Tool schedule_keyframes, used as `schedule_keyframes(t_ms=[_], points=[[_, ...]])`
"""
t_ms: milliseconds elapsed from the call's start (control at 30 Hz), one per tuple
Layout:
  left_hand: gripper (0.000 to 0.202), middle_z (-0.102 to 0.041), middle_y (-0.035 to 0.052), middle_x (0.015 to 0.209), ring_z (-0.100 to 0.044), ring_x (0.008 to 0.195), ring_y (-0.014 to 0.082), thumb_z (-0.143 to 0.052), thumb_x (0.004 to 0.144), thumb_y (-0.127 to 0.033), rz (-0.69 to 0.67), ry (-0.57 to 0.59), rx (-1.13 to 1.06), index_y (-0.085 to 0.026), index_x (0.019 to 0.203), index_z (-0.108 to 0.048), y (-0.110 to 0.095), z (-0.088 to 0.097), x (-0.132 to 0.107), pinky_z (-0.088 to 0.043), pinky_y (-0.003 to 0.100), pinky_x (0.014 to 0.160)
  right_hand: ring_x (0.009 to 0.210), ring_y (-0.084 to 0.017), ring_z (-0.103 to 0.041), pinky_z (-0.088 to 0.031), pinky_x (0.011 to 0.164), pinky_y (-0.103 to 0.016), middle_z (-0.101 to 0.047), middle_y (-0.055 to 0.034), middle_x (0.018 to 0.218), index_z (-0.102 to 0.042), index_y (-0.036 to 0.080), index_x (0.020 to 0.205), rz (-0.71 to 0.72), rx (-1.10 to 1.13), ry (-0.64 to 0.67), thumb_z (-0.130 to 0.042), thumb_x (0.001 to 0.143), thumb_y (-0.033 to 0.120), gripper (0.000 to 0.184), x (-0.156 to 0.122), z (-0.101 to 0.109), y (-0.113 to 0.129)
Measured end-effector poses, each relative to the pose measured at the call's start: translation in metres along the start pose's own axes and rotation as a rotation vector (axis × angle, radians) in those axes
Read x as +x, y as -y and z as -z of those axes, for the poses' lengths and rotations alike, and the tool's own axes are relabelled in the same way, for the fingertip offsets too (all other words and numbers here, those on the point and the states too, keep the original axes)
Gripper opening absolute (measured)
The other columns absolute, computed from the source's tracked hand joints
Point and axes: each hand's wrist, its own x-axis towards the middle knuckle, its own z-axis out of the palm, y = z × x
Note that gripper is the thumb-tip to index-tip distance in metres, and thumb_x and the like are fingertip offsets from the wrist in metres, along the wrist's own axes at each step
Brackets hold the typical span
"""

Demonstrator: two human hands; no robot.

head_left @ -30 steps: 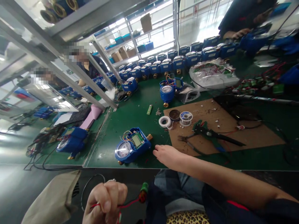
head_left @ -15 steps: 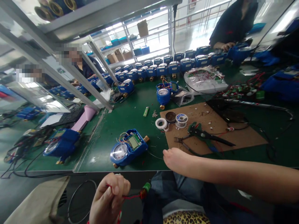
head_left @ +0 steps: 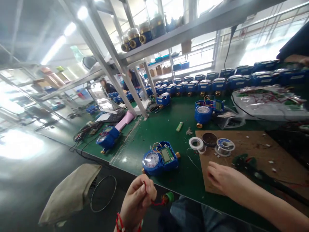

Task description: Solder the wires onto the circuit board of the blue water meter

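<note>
— Red wire (head_left: 155,203), how many?
— One, pinched in the left hand (head_left: 137,199) below the bench edge. Right hand (head_left: 223,177) lies loosely open on one cardboard sheet (head_left: 253,151). One blue meter (head_left: 159,158) sits nearby.

A factory assembly workshop is shown: long rows of identical blue water meters (head_left: 205,86) are lined up on a green tabletop (head_left: 173,129). An opened meter (head_left: 159,158) with bare wiring is laid near solder spools (head_left: 224,145). Metal racking (head_left: 145,54) is mounted overhead, and other workers (head_left: 108,86) are seated beyond.
</note>
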Motion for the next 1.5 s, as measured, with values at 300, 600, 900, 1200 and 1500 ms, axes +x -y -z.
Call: schedule_keyframes(t_ms=[300, 600, 900, 1200, 1500], points=[[0.016, -0.027, -0.0065, 0.05, -0.021, 0.047, 0.007, -0.053, 0.092, -0.027, 0.111, -0.053, 0.047, -0.019, 0.08, -0.061, 0.007, 0.0, 0.003, -0.031, 0.02, 0.053, 0.069, -0.018, -0.063, -0.043, 0.059, -0.028, -0.061, -0.0091, 0.081, -0.061, 0.015, 0.077, -0.287, -0.138, 0.228, -0.048, 0.087, 0.011, 0.017, -0.045, 0.013, -0.036], [0.017, -0.037, -0.0046, 0.052, -0.032, 0.049, 0.0059, -0.058, 0.089, -0.029, 0.218, -0.06, 0.191, -0.017, 0.077, -0.061, 0.012, -0.023, 0.024, -0.03, 0.018, 0.049, 0.074, -0.019, -0.063, -0.042, 0.061, -0.028, -0.059, -0.0062, 0.087, -0.06, 0.017, 0.085, -0.375, -0.093, 0.267, -0.046, 0.089, 0.011, 0.016, -0.057, 0.022, -0.031], [0.013, -0.038, -0.005, 0.055, -0.036, 0.047, 0.0047, -0.054, 0.092, -0.023, -0.111, 0.035, 0.219, -0.017, 0.083, -0.062, -0.014, -0.076, 0.066, -0.035, 0.017, 0.048, 0.074, -0.017, -0.061, -0.039, 0.061, -0.028, -0.06, -0.0049, 0.093, -0.061, 0.019, 0.092, -0.345, -0.035, 0.165, -0.044, 0.095, 0.02, 0.018, -0.051, 0.033, -0.018], [0.012, -0.053, -0.0016, 0.062, -0.049, 0.054, 0.0075, -0.055, 0.091, -0.02, -0.359, -0.036, 0.659, -0.018, 0.091, -0.066, 0.017, -0.074, 0.075, -0.037, 0.019, 0.049, 0.084, -0.017, -0.06, -0.042, 0.073, -0.029, -0.059, -0.0042, 0.094, -0.061, 0.018, 0.091, -0.305, 0.093, 0.044, -0.04, 0.098, 0.021, 0.022, -0.047, 0.028, -0.005], [0.022, -0.067, 0.0056, 0.082, -0.06, 0.073, 0.0161, -0.05, 0.092, -0.03, 0.052, 0.091, 1.136, -0.018, 0.093, -0.069, 0.103, -0.044, 0.077, -0.044, 0.027, 0.067, 0.084, -0.016, -0.06, -0.043, 0.074, -0.027, -0.06, -0.0043, 0.094, -0.062, 0.019, 0.093, -0.344, 0.193, 0.018, -0.04, 0.098, 0.025, 0.023, -0.043, 0.021, 0.003]])
